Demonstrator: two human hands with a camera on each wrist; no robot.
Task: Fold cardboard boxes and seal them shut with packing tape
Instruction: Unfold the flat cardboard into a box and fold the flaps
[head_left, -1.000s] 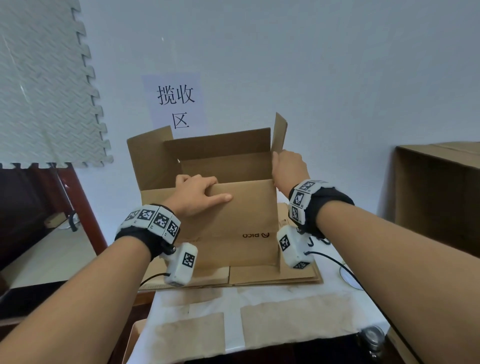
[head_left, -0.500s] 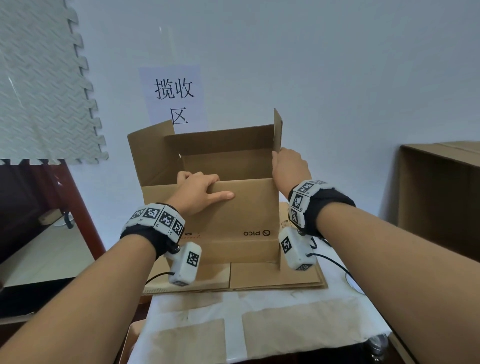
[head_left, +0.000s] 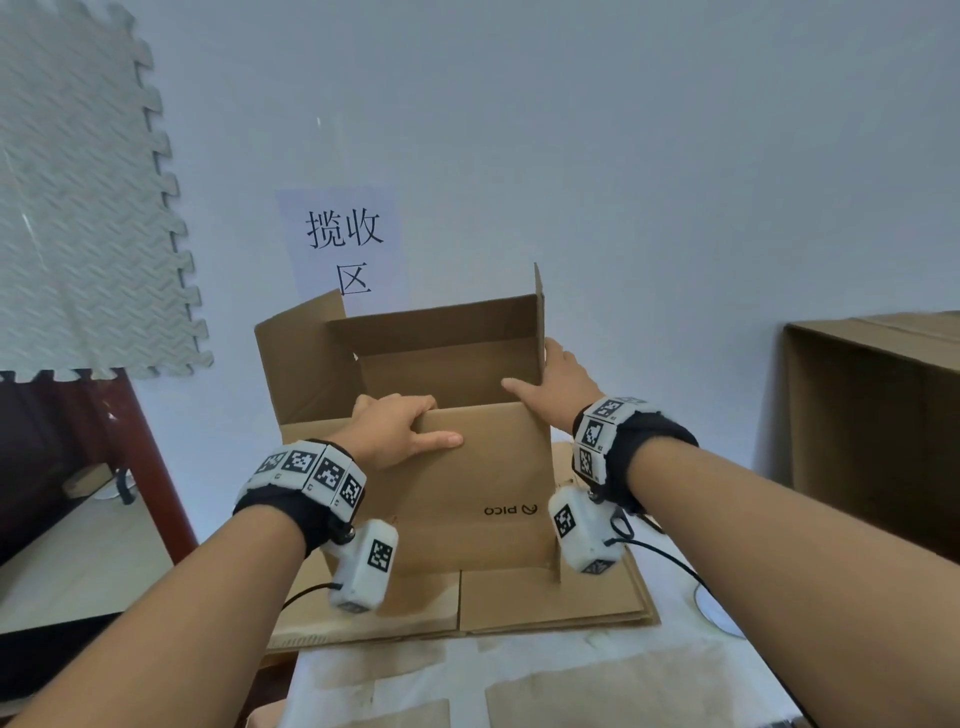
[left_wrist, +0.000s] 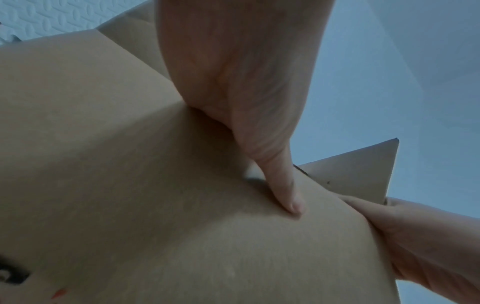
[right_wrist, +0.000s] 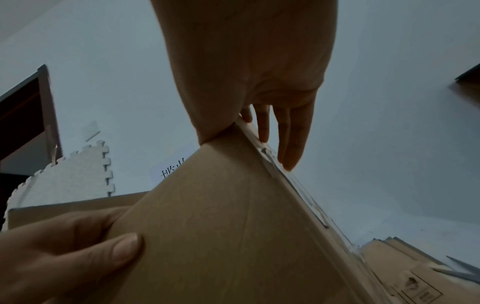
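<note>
A brown cardboard box (head_left: 467, 483) stands open-topped on a stack of flat cardboard, with an upside-down PICO print on its near face. My left hand (head_left: 400, 431) grips the top edge of the near flap, fingers hooked over inside and thumb (left_wrist: 283, 185) pressed on the outer face (left_wrist: 155, 185). My right hand (head_left: 561, 384) straddles the near right corner. Its thumb reaches inward over the edge, and its straight fingers (right_wrist: 288, 133) lie along the outside of the right wall (right_wrist: 221, 226). The side and far flaps stand up. No tape is in view.
Flat cardboard sheets (head_left: 545, 603) lie under the box on a white-covered table (head_left: 519, 670). A large brown box (head_left: 872, 415) stands at the right. The wall with a paper sign (head_left: 343, 244) is close behind, with a foam mat (head_left: 78, 208) and dark red furniture (head_left: 156, 467) at the left.
My right hand has uncurled from the right flap's edge and spread, thumb now reaching over the near right corner. The left hand keeps its grip on the near flap.
</note>
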